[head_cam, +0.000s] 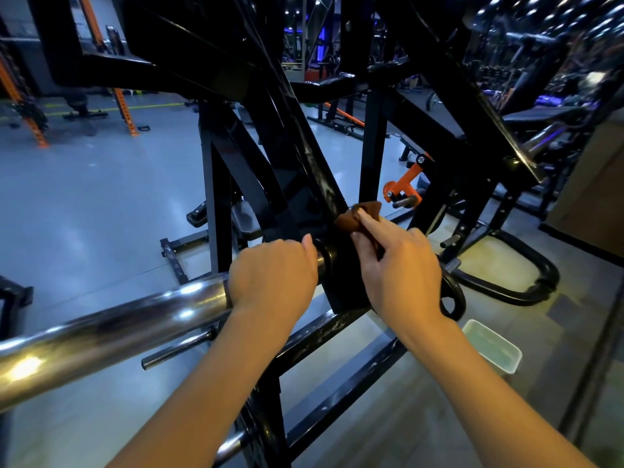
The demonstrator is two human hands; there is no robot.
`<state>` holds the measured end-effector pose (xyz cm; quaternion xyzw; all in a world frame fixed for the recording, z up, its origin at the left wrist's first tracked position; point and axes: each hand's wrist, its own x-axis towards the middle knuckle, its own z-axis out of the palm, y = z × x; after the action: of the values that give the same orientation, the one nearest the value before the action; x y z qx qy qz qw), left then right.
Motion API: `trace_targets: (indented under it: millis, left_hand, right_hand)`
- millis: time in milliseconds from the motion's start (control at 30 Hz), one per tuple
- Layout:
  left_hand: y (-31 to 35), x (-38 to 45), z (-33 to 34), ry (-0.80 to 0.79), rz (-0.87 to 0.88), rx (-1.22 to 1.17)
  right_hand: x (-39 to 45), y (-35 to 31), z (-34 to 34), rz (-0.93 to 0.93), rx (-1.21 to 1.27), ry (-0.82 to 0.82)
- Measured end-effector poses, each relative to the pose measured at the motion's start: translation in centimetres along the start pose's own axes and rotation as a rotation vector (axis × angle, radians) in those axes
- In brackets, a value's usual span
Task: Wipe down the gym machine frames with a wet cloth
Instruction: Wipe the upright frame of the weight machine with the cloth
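Note:
A black steel gym machine frame (317,170) fills the middle of the view, its slanted beam running down to a hub at the centre. My right hand (398,265) holds a brown cloth (354,216) pressed against the lower end of that beam. My left hand (273,275) grips the inner end of a thick chrome weight sleeve (118,325) that sticks out to the left from the hub.
A pale green plastic tub (493,346) with water stands on the floor at the lower right. An orange adjuster lever (405,184) sits behind the cloth. Orange rack uprights (125,113) stand at the far left, and benches and other machines crowd the right background.

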<state>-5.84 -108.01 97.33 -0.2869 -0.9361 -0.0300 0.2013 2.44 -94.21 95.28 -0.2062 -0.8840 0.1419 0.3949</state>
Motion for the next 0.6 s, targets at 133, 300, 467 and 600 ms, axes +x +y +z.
trace_targets:
  millis: [133, 300, 467, 600]
  left_hand:
    - [0.1, 0.0, 0.1, -0.017, -0.003, -0.003]
    - [0.1, 0.0, 0.0, -0.026, -0.018, -0.005]
    - [0.1, 0.1, -0.2, -0.05, -0.042, -0.033]
    - [0.2, 0.1, -0.2, -0.047, -0.048, -0.029]
  right_hand:
    - [-2.2, 0.3, -0.8, -0.1, -0.032, -0.041]
    - [-0.4, 1.1, -0.3, -0.003, -0.025, 0.015]
    - [1.7, -1.2, 0.6, -0.056, 0.019, 0.001]
    - [-1.0, 0.3, -0.9, -0.134, -0.078, 0.01]
